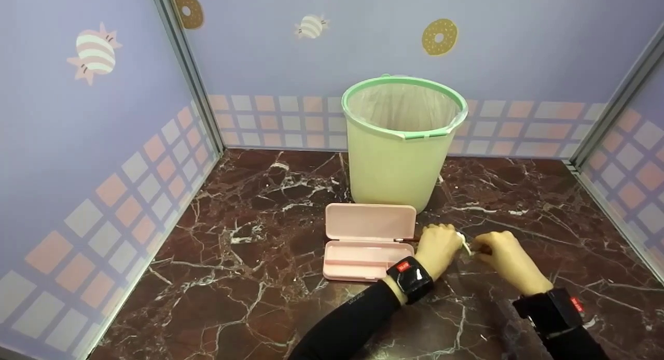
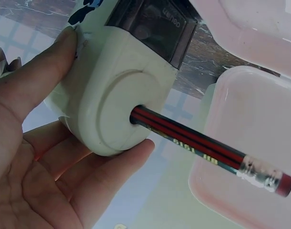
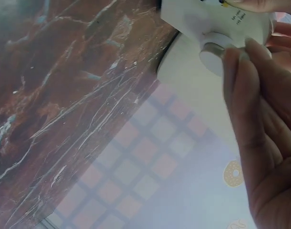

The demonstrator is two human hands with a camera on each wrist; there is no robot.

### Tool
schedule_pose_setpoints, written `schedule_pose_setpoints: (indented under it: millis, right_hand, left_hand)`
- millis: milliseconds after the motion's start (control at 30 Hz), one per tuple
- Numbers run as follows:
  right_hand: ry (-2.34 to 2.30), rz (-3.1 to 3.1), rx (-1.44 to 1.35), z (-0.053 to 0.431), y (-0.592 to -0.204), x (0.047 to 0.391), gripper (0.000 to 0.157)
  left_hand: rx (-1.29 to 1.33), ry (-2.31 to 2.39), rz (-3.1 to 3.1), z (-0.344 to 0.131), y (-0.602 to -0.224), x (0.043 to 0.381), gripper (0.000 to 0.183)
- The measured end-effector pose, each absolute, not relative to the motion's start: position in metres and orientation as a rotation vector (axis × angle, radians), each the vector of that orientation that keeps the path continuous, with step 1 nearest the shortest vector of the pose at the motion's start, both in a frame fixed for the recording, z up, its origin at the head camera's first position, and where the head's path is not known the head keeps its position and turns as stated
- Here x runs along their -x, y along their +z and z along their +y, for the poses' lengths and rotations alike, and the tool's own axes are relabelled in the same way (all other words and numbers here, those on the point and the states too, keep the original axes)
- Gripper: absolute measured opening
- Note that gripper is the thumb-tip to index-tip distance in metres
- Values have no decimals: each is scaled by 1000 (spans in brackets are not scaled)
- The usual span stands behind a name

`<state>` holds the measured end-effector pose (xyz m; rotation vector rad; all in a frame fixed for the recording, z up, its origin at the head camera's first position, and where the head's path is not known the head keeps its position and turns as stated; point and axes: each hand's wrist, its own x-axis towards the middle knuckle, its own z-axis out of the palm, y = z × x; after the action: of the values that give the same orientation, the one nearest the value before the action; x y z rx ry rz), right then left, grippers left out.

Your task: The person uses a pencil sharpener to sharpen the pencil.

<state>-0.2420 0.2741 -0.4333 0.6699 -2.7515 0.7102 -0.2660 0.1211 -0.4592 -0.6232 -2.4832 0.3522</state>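
Observation:
My left hand (image 1: 440, 250) grips a white crank pencil sharpener (image 2: 95, 90), thumb on one side and fingers beneath it. In the left wrist view, a red-and-black striped pencil (image 2: 193, 138) sticks out of the sharpener's round hole, its eraser end outward and its point hidden inside. A dark see-through drawer (image 2: 152, 31) forms part of the sharpener's body. On the opposite side my right hand (image 1: 506, 257) pinches the crank knob (image 3: 211, 59) between thumb and fingers. Just left of the left hand lies a pink pencil case (image 1: 370, 222) with its lid raised.
Behind the pencil case stands a light green bin (image 1: 397, 168) with a clear liner. The dark red marbled tabletop (image 1: 249, 287) is bounded by purple patterned panels (image 1: 270, 54) at the back and sides.

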Motion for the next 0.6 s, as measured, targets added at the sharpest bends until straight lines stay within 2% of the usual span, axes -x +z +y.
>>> schedule_pose_setpoints:
  millis: [233, 600]
  right_hand:
    - [634, -2639, -599, 270, -436, 239, 17]
    - [531, -2427, -540, 260, -441, 253, 16]
  left_hand:
    - [662, 322, -2508, 119, -458, 268, 12]
    - [692, 357, -2478, 116, -460, 268, 17]
